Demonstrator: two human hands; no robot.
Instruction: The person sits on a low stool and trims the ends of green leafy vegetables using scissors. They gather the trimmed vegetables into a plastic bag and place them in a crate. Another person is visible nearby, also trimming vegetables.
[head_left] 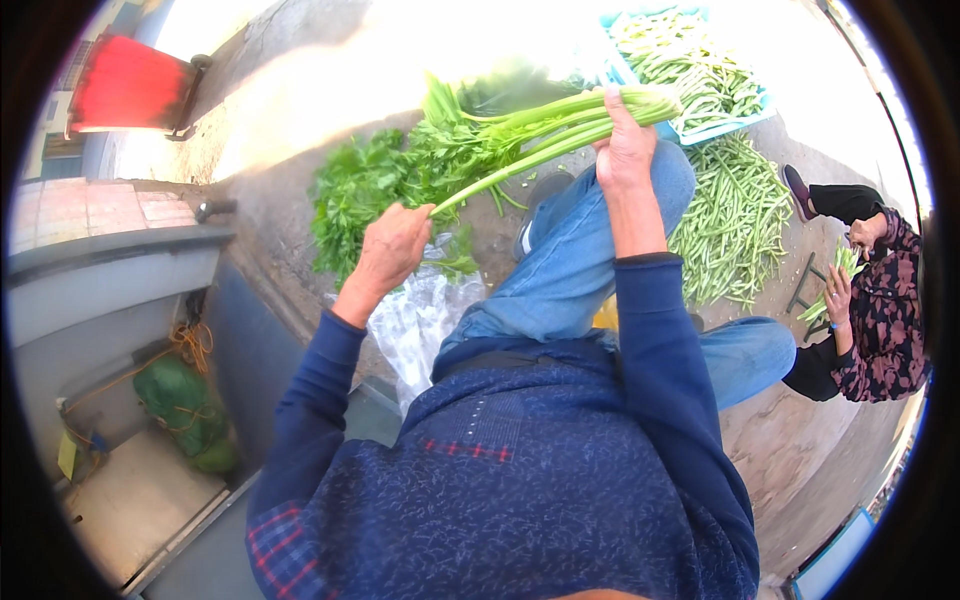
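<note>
A bunch of celery point(560, 112) lies across in front of me, its pale root end to the right and its leaves to the left. My right hand point(628, 145) is closed around it close to the root end, above my bent knee. One stalk angles down from the bunch, and my left hand point(392, 248) has its fingers closed on the outer part of that celery stalk point(510, 176). Beside my left hand, a pile of leafy celery greens point(365, 190) rests on the ground. Clear plastic sheeting point(420, 315) hangs below that hand.
Green beans fill a light blue crate point(715, 130), with a heap of beans point(735, 215) on the ground before it. At right, another person point(885, 330) holds a green bunch point(840, 275). A red bin point(130, 85) stands far left; a grey metal bed point(110, 270) holds a green bundle point(180, 400).
</note>
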